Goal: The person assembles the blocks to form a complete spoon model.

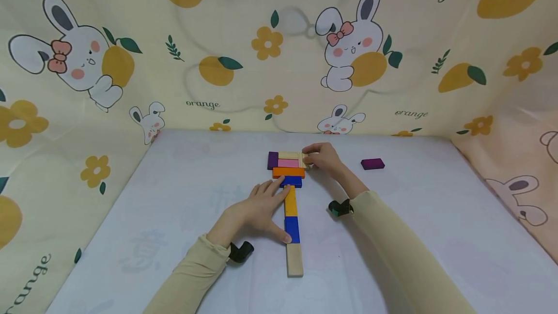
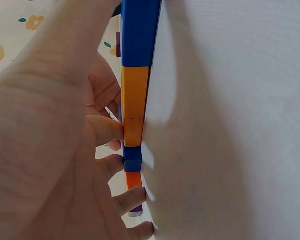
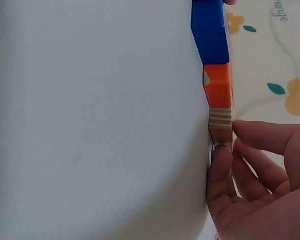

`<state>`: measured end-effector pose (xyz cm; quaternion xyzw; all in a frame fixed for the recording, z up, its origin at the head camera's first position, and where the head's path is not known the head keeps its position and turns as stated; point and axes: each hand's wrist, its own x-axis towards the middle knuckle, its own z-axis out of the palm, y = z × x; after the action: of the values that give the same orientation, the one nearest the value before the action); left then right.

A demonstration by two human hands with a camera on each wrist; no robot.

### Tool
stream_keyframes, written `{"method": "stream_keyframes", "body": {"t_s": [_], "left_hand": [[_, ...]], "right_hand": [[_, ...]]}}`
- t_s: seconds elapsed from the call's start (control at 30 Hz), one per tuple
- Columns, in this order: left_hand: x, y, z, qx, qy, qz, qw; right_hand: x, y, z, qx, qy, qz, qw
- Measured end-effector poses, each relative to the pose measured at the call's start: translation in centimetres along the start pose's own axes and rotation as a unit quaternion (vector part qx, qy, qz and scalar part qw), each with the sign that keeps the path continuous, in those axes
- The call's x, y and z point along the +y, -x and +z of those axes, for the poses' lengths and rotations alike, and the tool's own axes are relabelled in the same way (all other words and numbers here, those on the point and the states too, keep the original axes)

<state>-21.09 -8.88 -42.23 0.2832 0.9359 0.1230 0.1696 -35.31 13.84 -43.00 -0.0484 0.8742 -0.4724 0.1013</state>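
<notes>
A column of blocks runs up the table: a plain wooden block (image 1: pixel 294 261), a blue block (image 1: pixel 293 229), a yellow block (image 1: pixel 290 203), a crosswise blue block (image 1: pixel 293 182) and an orange block (image 1: pixel 287 173). Beyond the orange one lie a purple block (image 1: pixel 272 160), a pink block (image 1: pixel 287 163) and a plain wooden block (image 1: pixel 288 155) in a group. My right hand (image 1: pixel 324 158) pinches the upright wooden block (image 3: pixel 221 125) at that group's right side, thumb against it. Fingers spread, my left hand (image 1: pixel 260 207) rests along the column, thumb at the lower blue block.
A loose dark purple block (image 1: pixel 372 164) lies to the right of the group. White cloth (image 1: pixel 174 207) covers the table, and a patterned curtain (image 1: pixel 235 96) stands along its back and sides. Each wrist carries a small black camera.
</notes>
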Motion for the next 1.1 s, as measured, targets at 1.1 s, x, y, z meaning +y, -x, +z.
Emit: {"method": "stream_keyframes", "body": {"t_s": [1.1], "left_hand": [[0.1, 0.1, 0.4, 0.013, 0.014, 0.004, 0.9998]], "right_hand": [[10.9, 4.5, -17.6, 0.026, 0.051, -0.028, 0.9980]]}}
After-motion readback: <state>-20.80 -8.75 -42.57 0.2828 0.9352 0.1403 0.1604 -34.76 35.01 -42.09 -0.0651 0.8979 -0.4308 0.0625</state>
